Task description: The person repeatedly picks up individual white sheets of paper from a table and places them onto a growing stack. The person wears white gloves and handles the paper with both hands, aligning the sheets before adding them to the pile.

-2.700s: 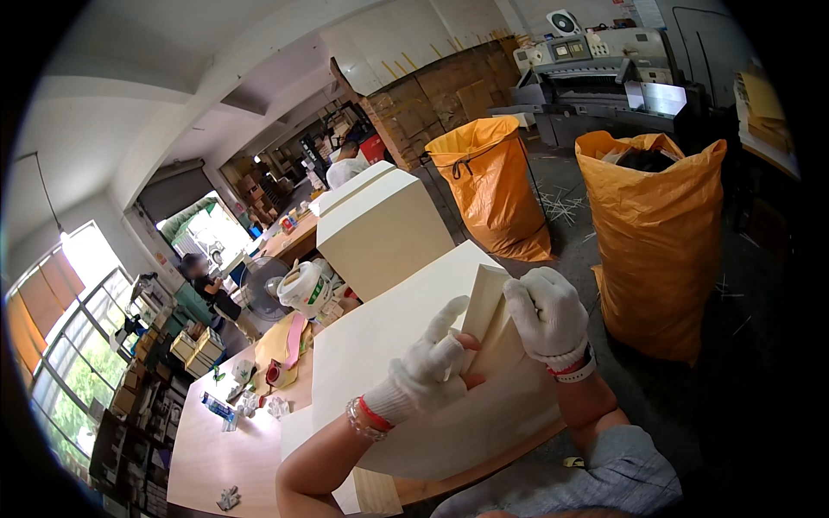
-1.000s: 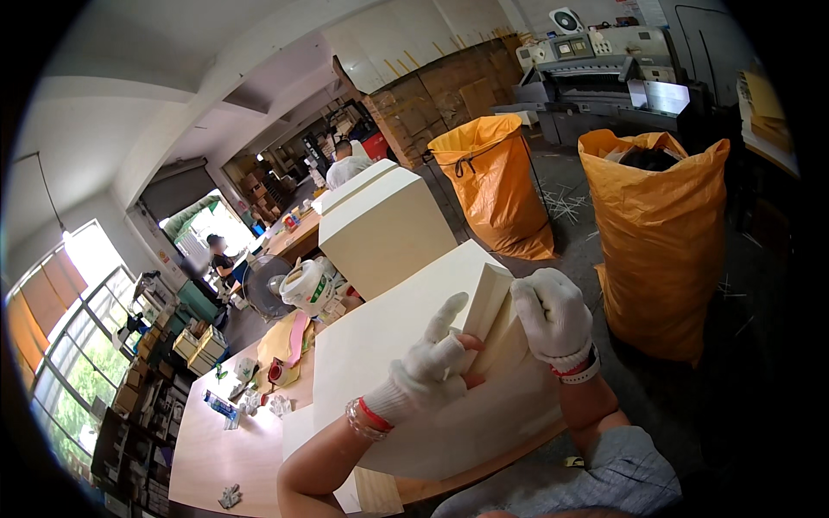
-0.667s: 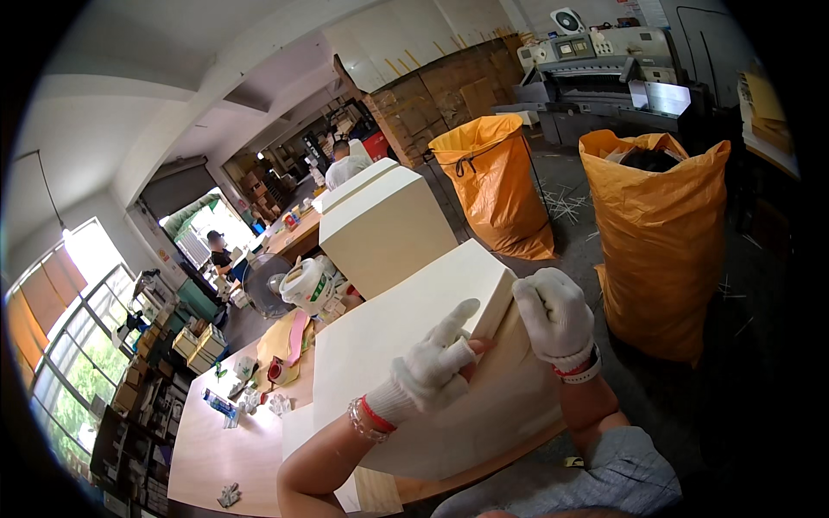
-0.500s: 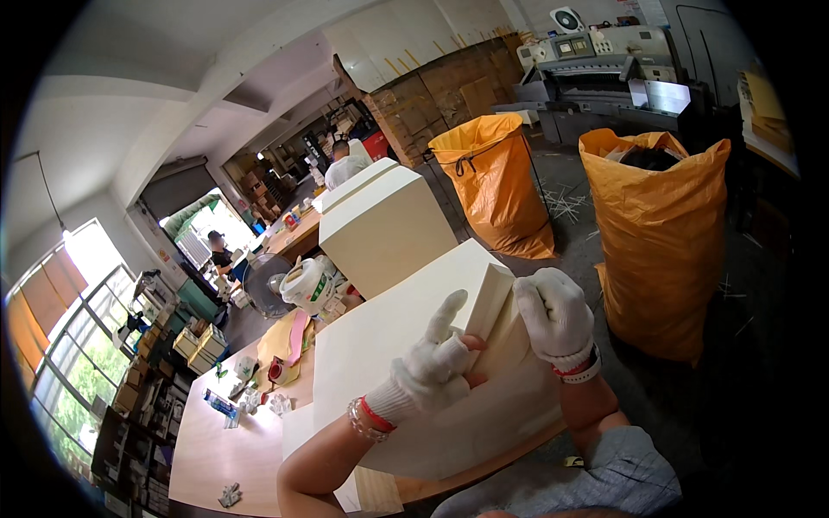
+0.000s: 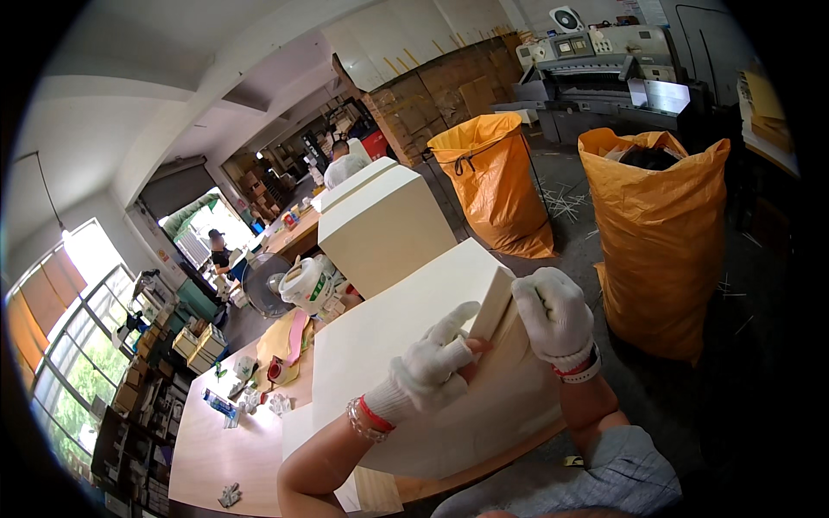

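Note:
A thick stack of large cream-white paper sheets [image 5: 389, 315] lies at a slant on the table before me, its upper layer raised along the right edge. My left hand [image 5: 432, 367], in a white knit glove with some bare fingertips, is bent over that edge and grips the sheets. One of its gloved fingers stretches out along the top. At the stack's right side my right hand [image 5: 553, 315], also gloved, is closed with its fingers curled against the sheet edges. What lies inside its fingers is hidden.
Another tall paper stack [image 5: 389, 229] stands just beyond. Two orange sacks [image 5: 665, 250] [image 5: 496, 186] stand on the floor at right. Left on the wooden table [image 5: 207, 457] are a tape roll [image 5: 276, 371], a blue tube [image 5: 220, 404] and a white plastic jug [image 5: 304, 285]. Two people work farther back.
My left hand's raised finger has come down toward the top of the stack, and its bare fingertips have shifted slightly along the edge. My right hand has barely moved.

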Demonstrator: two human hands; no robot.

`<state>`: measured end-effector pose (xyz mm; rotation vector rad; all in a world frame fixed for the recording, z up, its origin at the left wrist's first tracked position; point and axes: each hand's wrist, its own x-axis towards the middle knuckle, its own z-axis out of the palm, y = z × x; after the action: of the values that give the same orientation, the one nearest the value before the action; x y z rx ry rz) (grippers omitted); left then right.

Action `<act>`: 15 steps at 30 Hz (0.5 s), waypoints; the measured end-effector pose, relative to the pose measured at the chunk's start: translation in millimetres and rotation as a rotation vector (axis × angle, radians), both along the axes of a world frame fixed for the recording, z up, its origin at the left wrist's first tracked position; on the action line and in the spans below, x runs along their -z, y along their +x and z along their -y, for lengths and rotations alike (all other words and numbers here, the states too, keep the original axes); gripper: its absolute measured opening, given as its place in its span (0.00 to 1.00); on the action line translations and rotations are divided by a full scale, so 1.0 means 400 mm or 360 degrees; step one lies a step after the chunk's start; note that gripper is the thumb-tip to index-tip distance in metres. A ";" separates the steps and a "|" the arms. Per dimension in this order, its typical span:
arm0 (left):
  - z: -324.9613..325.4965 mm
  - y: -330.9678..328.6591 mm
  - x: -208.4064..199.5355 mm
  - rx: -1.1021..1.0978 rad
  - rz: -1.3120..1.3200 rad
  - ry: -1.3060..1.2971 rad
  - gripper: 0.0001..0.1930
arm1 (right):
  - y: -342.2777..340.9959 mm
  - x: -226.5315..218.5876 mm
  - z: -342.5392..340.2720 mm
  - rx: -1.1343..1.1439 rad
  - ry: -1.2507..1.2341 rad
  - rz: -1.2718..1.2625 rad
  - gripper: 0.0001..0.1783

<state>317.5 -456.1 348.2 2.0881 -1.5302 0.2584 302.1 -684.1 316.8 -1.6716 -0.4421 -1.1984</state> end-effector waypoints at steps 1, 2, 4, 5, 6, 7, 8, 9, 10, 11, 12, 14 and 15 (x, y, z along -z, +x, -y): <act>0.004 -0.008 -0.007 0.0025 -0.0054 -0.0050 0.20 | -0.001 0.000 0.000 0.0007 0.0009 0.0003 0.13; 0.004 -0.012 -0.008 0.0005 -0.0093 -0.0076 0.20 | 0.000 0.001 -0.001 0.0001 0.0015 0.0007 0.13; 0.004 -0.021 -0.001 -0.0071 -0.0157 -0.0113 0.21 | 0.002 0.002 -0.001 -0.0009 0.0026 0.0016 0.13; 0.003 -0.021 0.001 -0.0106 -0.0156 -0.0109 0.21 | 0.002 0.003 -0.001 -0.0009 0.0030 0.0015 0.13; 0.002 -0.023 0.003 -0.0142 -0.0155 -0.0103 0.22 | 0.003 0.005 0.000 -0.0007 0.0034 0.0013 0.13; 0.002 -0.022 0.002 -0.0158 -0.0128 -0.0084 0.23 | 0.003 0.007 0.001 -0.0005 0.0038 0.0011 0.12; -0.001 -0.022 0.002 -0.0179 -0.0099 -0.0067 0.24 | 0.003 0.006 0.000 -0.0009 0.0036 0.0012 0.12; -0.001 -0.022 0.005 -0.0184 -0.0110 -0.0100 0.23 | 0.002 0.004 0.000 -0.0012 0.0033 0.0013 0.12; -0.002 -0.022 0.009 -0.0188 -0.0120 -0.0132 0.22 | 0.001 0.003 -0.001 -0.0015 0.0031 0.0013 0.12; -0.003 -0.020 0.014 -0.0183 -0.0136 -0.0157 0.21 | -0.001 0.001 0.000 -0.0023 0.0031 -0.0010 0.12; -0.004 -0.018 0.019 -0.0178 -0.0152 -0.0182 0.20 | -0.005 0.001 0.001 -0.0030 0.0032 -0.0033 0.12; -0.004 -0.013 0.025 -0.0147 -0.0193 -0.0217 0.19 | -0.006 0.001 0.002 -0.0038 0.0032 -0.0052 0.12; 0.000 -0.016 0.015 -0.0155 -0.0065 -0.0115 0.18 | -0.005 0.002 0.002 -0.0038 0.0033 -0.0048 0.12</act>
<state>311.2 -456.1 342.3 2.1011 -1.3775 0.3006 300.1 -685.0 315.8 -1.6603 -0.4286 -1.1556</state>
